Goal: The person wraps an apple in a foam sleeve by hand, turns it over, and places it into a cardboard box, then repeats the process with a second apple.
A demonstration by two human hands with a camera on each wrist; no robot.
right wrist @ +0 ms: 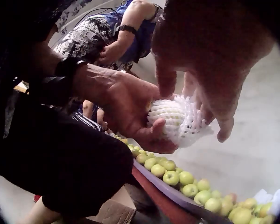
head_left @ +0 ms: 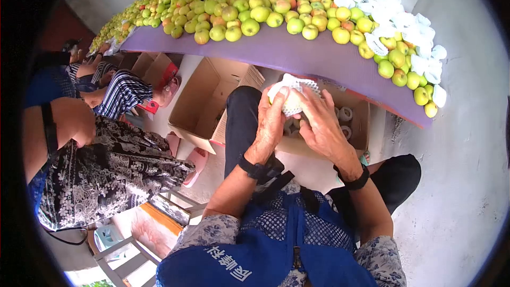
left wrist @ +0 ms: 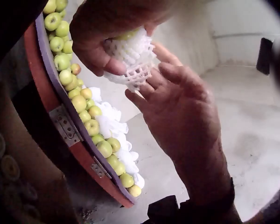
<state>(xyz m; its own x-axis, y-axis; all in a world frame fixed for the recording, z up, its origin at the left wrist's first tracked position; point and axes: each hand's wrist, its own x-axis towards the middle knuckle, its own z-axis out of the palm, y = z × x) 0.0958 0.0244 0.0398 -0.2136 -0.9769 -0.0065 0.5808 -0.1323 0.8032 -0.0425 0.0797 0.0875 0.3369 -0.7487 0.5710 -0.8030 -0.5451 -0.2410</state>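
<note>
An apple in a white foam net (head_left: 293, 95) is held above the lap, in front of the purple-covered table. The left hand (head_left: 271, 119) grips it, with the thumb across the net; in the right wrist view that hand (right wrist: 123, 105) cups one end of the netted apple (right wrist: 170, 116). The right hand (head_left: 324, 125) touches the other side, and in the left wrist view its fingers (left wrist: 149, 88) are spread and bent at the loose end of the net (left wrist: 137, 70). Green skin shows at one end of the net.
Many green and reddish apples (head_left: 249, 26) lie on the purple cover (head_left: 212, 45), with white foam nets (head_left: 388, 8) at its right end. Below are an empty carton (head_left: 204, 95) and a carton (head_left: 361, 122) holding wrapped items. Another person (head_left: 106, 165) sits at the left.
</note>
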